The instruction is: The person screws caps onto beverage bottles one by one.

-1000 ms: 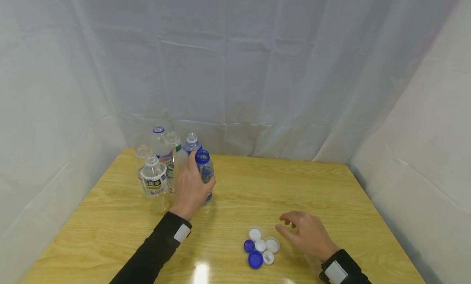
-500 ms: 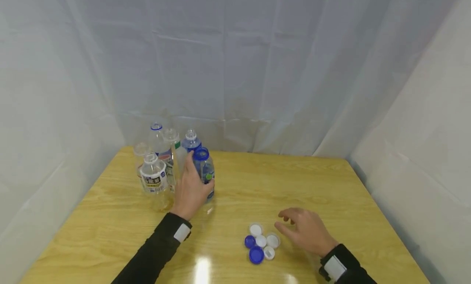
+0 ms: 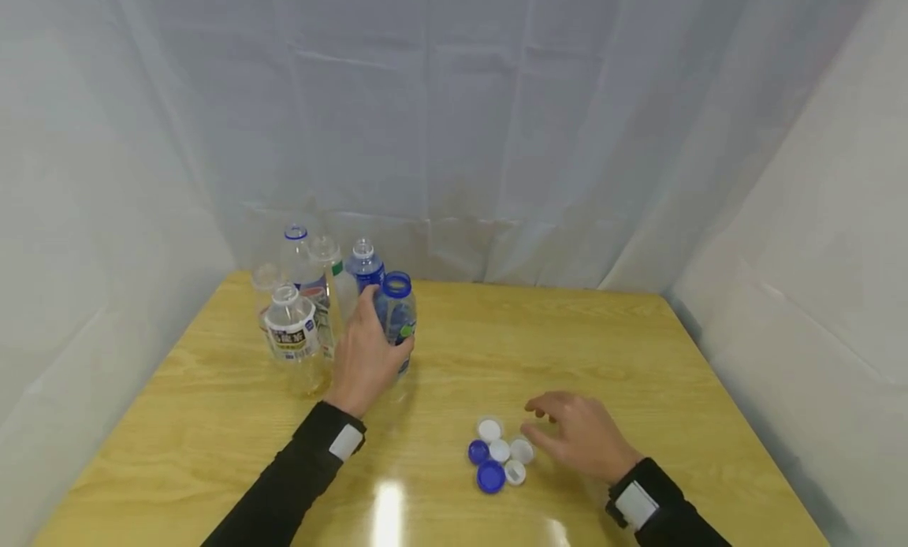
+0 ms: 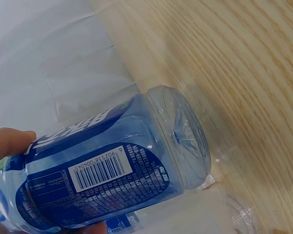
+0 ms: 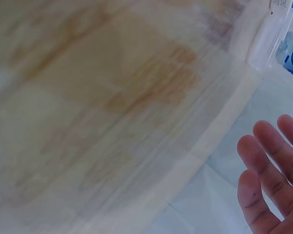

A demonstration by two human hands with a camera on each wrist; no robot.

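My left hand (image 3: 365,358) grips a clear blue plastic bottle (image 3: 400,310) by its side, fingers on the left and thumb on the right. The bottle is capless, with a blue ring at its neck. In the left wrist view, the bottle (image 4: 97,170) shows a dark blue label with a barcode, its base close to the table. My right hand (image 3: 585,440) hovers beside a cluster of caps, holding nothing, with fingers loosely bent. The right wrist view shows the spread fingers (image 5: 268,165). Nearest it are a white cap (image 3: 522,451) and a large blue cap (image 3: 491,477).
Several capless bottles crowd the table's back left, among them a labelled clear bottle (image 3: 291,334), a blue-labelled bottle (image 3: 365,271) and a tall bottle with a blue ring (image 3: 295,251). White sheeting (image 3: 461,137) encloses the wooden table (image 3: 567,334) behind and at both sides.
The gripped bottle has shifted slightly right, away from the bottle behind it, and more of its label shows. My right hand has drifted a little closer to the caps.
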